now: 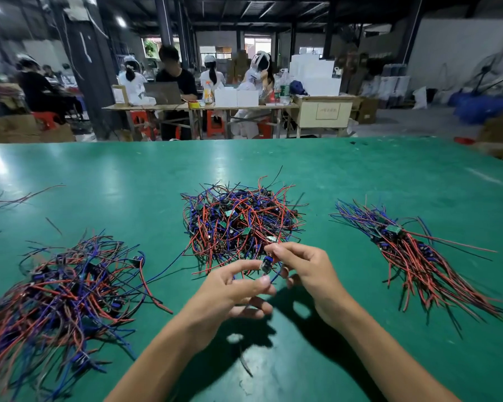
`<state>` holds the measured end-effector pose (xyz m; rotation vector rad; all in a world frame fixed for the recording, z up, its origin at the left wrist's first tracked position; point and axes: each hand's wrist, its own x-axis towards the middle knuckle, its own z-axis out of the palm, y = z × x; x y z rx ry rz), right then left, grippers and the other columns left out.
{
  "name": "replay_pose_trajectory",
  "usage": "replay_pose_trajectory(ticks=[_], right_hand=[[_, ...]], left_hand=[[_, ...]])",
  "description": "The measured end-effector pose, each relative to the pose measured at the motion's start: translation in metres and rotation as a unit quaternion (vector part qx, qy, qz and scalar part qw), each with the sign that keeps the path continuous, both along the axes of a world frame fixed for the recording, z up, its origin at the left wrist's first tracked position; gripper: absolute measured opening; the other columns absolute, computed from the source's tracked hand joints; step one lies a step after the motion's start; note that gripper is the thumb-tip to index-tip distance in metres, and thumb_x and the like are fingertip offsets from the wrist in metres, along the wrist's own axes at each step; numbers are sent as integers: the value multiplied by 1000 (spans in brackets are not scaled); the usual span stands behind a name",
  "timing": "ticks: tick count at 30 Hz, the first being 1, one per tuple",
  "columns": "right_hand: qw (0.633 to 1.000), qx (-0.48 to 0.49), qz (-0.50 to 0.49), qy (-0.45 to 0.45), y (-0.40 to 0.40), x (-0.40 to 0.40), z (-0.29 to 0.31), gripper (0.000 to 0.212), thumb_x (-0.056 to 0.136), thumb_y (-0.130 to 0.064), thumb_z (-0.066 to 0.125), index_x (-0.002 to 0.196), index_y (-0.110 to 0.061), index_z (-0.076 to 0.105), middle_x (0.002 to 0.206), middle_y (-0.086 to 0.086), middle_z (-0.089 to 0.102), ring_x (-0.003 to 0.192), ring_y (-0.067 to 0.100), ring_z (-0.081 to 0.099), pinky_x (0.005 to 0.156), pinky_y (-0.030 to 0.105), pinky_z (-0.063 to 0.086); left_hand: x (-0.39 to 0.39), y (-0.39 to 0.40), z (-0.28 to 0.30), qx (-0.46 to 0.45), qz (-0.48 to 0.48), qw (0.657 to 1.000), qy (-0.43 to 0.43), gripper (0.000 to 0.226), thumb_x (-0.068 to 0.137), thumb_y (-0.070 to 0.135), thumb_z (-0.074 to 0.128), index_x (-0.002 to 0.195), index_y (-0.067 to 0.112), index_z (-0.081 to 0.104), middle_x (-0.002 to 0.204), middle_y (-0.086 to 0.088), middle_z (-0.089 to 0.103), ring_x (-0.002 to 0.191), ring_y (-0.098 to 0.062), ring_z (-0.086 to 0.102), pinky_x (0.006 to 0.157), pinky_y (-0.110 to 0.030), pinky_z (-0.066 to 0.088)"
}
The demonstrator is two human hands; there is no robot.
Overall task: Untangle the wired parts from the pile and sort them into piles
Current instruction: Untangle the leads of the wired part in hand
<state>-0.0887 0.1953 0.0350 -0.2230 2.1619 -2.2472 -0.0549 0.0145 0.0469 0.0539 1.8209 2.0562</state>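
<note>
A tangled pile (238, 224) of red, blue and black wired parts with small green boards lies in the middle of the green table (128, 175). Just in front of it, my right hand (305, 271) pinches one wired part (267, 264) by its small body. My left hand (233, 291) grips that part's blue and red wires below. A big loose heap (64, 294) of wired parts sits at the left. At the right, a combed-out pile (413, 250) lies with its wires running the same way.
A few stray wires (21, 198) lie at the far left edge. Beyond the table's far edge, several people sit at work tables (204, 107) with boxes, red stools and cartons. A cardboard box (497, 137) stands at the far right corner.
</note>
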Motion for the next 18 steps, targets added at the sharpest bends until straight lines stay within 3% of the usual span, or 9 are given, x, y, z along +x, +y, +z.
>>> replay_pose_trajectory(ticks=[3,6,9,12,15,18], right_hand=[[999,7,26,-23,2,0,4,18,93,-30,67,85,-26,82,75,-9,70,64,2,52,57,17,41],[995,30,84,-39,2,3,6,22,96,-26,64,80,-24,79,77,-10,70,70,1,59,65,22,42],[991,16,127,-37,-4,10,2,18,97,-22,65,86,-17,78,78,-5,71,71,2,62,64,14,46],[995,-12,99,-27,-10,14,-1,15,92,-24,69,90,-14,80,88,2,77,79,7,70,69,15,53],[997,-48,47,-48,-18,15,-6,24,83,-36,72,97,-19,82,96,6,79,83,12,74,68,19,56],[997,-57,26,-45,-25,18,-10,19,87,-37,71,98,-26,81,95,3,79,83,10,75,61,18,54]], left_hand=[[0,-5,2,14,-74,997,-13,64,77,33,85,129,17,52,110,-20,74,93,-34,75,75,-30,59],[2,-3,4,43,-123,991,-18,42,90,48,70,120,18,70,118,-20,72,97,-31,74,76,-30,60],[3,4,2,11,-74,997,-8,43,94,52,59,112,17,75,116,-14,74,87,-28,76,68,-27,60],[3,6,-2,-21,-21,999,22,41,96,44,58,111,9,74,109,-11,76,78,-28,76,63,-25,60],[0,4,-2,-9,21,999,29,31,98,29,60,107,3,74,105,-15,76,69,-28,74,58,-25,58],[1,7,-2,-21,49,998,43,24,99,22,59,101,6,77,100,-14,77,64,-26,73,55,-24,55]])
